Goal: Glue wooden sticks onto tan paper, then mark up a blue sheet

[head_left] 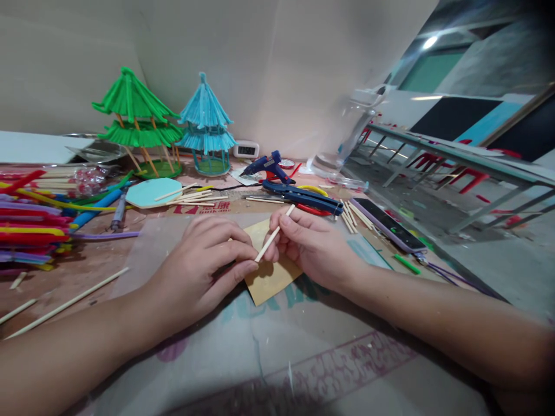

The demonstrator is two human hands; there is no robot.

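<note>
A short pale wooden stick (274, 236) is held at a slant between my two hands. My left hand (217, 254) pinches its lower end between thumb and fingertips. Near the upper end, the thumb and fingers of my right hand (314, 245) close on the same stick. Beneath both hands lies a tan sheet (271, 283), which looks like sandpaper, on a clear plastic cover (243, 352). Part of the sheet is hidden by the hands.
Beyond the hands are a blue glue gun (271, 166), a blue-handled cutter (303, 196), loose sticks (199, 198) and a light-blue octagon (147, 192). Green (134, 115) and blue (206, 127) pavilion models stand behind. Pipe cleaners (34, 231) lie left, a phone (388, 224) right.
</note>
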